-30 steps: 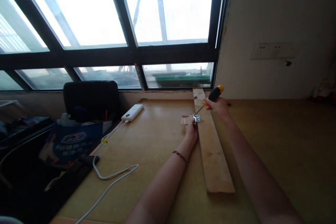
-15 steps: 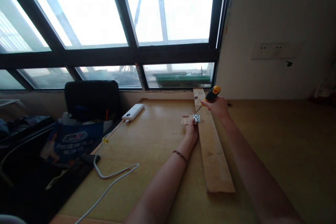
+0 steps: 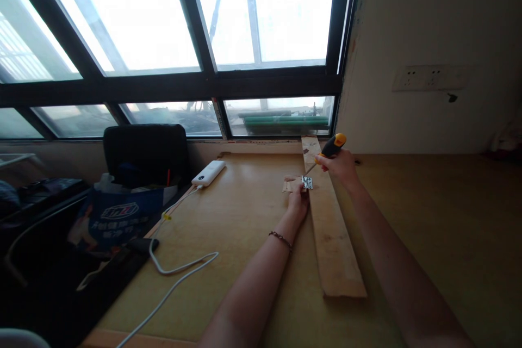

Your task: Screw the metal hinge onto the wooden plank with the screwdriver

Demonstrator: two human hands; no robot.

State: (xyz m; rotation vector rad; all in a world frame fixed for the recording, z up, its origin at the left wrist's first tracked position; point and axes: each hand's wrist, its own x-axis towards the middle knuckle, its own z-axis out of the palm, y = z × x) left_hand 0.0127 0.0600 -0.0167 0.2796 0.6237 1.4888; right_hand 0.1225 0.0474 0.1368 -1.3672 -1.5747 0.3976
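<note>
A long wooden plank (image 3: pixel 336 239) lies lengthwise on the table. Against its left edge sits a small wooden block (image 3: pixel 289 184), and a silver hinge (image 3: pixel 309 182) spans the joint between the two. My left hand (image 3: pixel 298 201) is closed on the small block from the near side, its thumb at the hinge; the other fingers are mostly hidden. Wrapped round the handle of a black and yellow screwdriver (image 3: pixel 333 145) is my right hand (image 3: pixel 340 165), above the plank. The screwdriver tilts down to the left, its tip at the hinge's far left part.
On the table (image 3: pixel 244 217) to the left lies a white power bank (image 3: pixel 209 173) with a white cable (image 3: pixel 179 288). Beyond the table's left edge stand a black chair (image 3: pixel 144 152) and a blue bag (image 3: pixel 118 220). A window and wall border the far side.
The whole view has shifted slightly. Both hands keep their grips, and the screwdriver tip stays at the hinge with the handle leaning a little further right.
</note>
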